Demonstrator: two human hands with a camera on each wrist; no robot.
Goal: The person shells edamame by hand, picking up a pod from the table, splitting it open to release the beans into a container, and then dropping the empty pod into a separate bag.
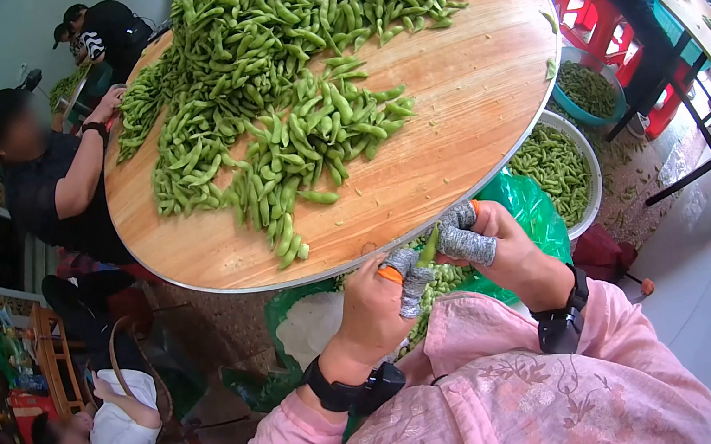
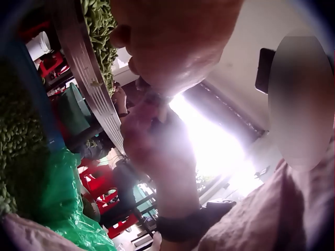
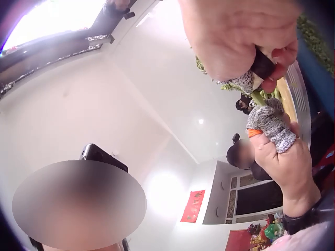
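Close to the near edge of the round table, a green soybean pod (image 1: 429, 249) is pinched between both hands. My left hand (image 1: 370, 309) grips one end and my right hand (image 1: 516, 256) the other, with thumbs and curled fingers. Grey knitted covers (image 1: 469, 245) with orange bands wrap the thumbs and some fingertips. In the right wrist view the pod (image 3: 258, 98) spans the gap between the covered fingers. Shelled beans (image 1: 445, 280) lie beneath the hands, partly hidden by them. Glare washes out the fingertips in the left wrist view.
A large heap of soybean pods (image 1: 281, 56) covers much of the wooden table (image 1: 453, 130). Right of my hands are a green plastic bag (image 1: 527, 207) and a white basin (image 1: 594, 173) of pods. A person (image 1: 70, 176) works at the table's left side. Red stools (image 1: 589, 14) stand behind.
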